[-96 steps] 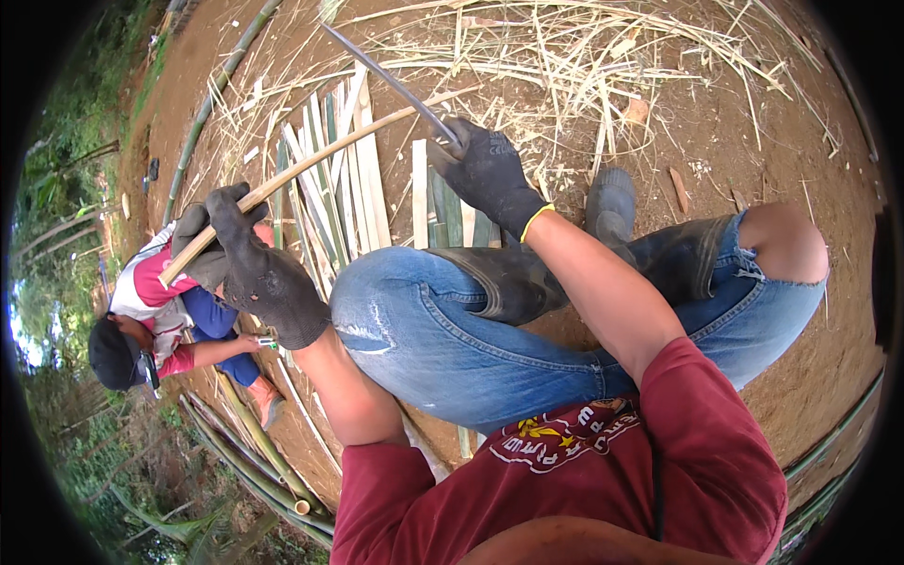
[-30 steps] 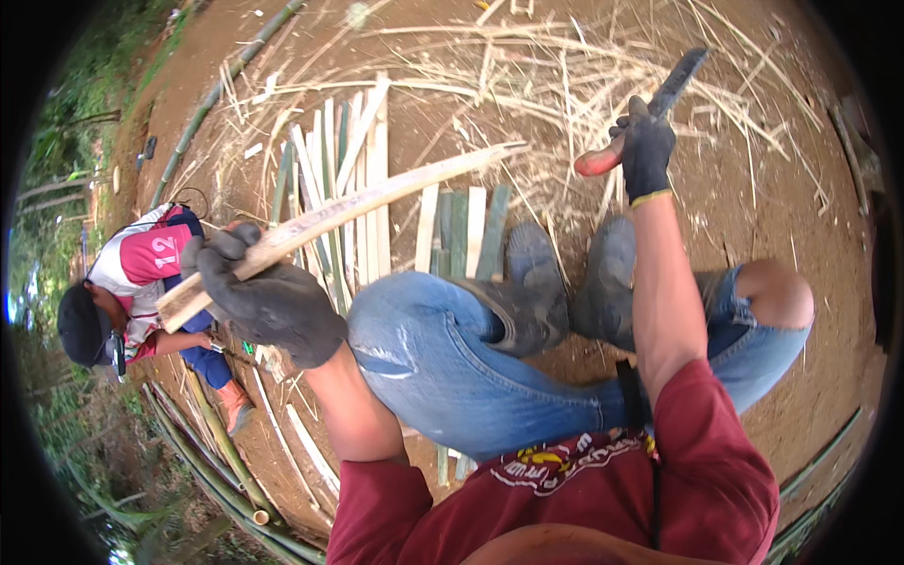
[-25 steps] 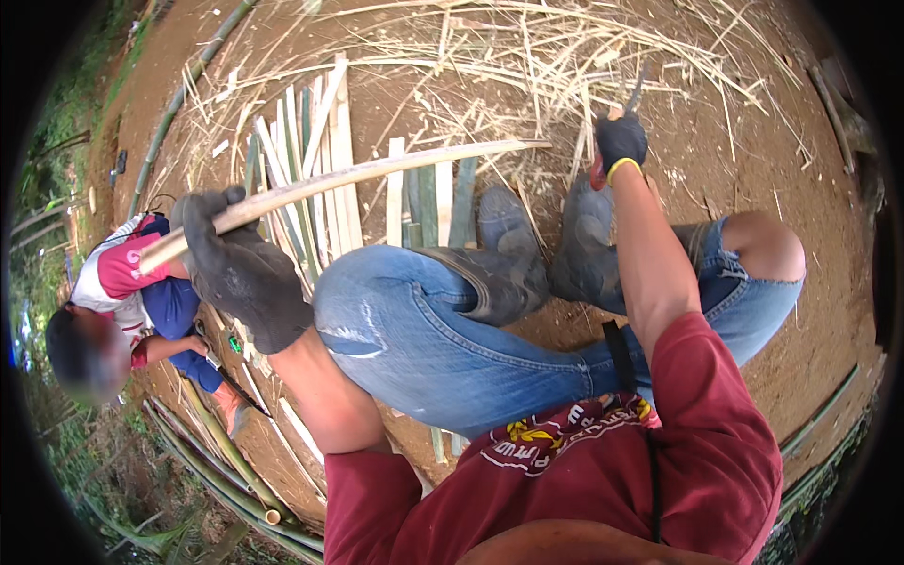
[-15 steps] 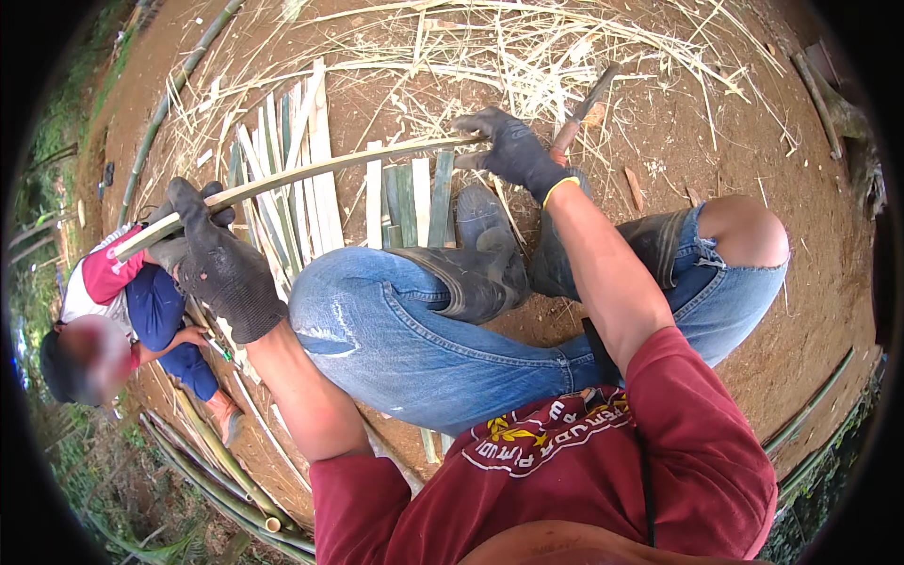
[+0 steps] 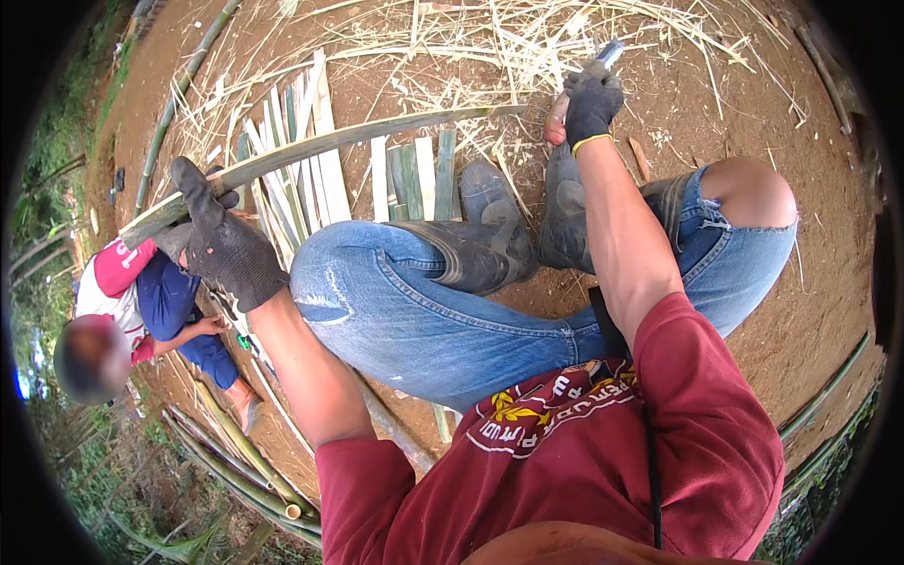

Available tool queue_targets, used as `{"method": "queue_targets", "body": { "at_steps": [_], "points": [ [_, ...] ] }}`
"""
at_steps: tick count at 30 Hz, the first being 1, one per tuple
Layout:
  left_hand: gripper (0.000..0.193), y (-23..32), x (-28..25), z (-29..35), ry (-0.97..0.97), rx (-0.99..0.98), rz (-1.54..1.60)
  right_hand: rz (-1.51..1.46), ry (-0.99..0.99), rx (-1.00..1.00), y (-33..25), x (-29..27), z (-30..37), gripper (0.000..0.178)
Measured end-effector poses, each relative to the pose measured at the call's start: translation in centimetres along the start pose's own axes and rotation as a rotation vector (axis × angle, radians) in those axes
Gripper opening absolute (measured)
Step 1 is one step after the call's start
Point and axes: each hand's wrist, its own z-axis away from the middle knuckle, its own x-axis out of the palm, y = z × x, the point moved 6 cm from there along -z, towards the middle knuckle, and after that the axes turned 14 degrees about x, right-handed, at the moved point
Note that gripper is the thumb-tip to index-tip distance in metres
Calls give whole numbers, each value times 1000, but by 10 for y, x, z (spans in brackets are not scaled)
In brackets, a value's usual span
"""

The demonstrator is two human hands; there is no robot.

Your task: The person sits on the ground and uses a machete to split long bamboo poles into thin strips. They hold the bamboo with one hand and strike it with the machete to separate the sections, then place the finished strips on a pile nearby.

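My left hand, in a dark glove, is closed round the near-left end of a long split bamboo strip. The strip slants up to the right, its far end unsupported by a hand. Gloved too, my right hand is wrapped round a knife beyond my boots. The reddish wooden handle shows below the fist and part of the shiny blade above it; the rest is covered by my hand. Several pale and green bamboo slats lie on the ground beneath the strip.
Thin bamboo shavings litter the ground ahead. Another person sits at the left, close to my left hand. Bamboo poles lie at the lower left. My boots stand between the slats and my right arm.
My right hand has let go of the bamboo strip, moved right and away from me, and taken hold of the knife. My left hand still holds the strip, now turned to show its broader greenish side.
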Motion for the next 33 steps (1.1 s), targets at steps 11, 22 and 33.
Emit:
{"method": "queue_targets", "body": {
  "at_steps": [11,22,33],
  "points": [
    [40,-2,-3,1,51,-44,111,1343,-625,-202,64,150,128,27],
    [29,-9,-4,2,-2,-71,-14,318,183,-152,-37,47,40,29],
    [65,-60,-27,-9,-321,214,-400,1268,639,-154,14,-38,22,45]
  ]
}}
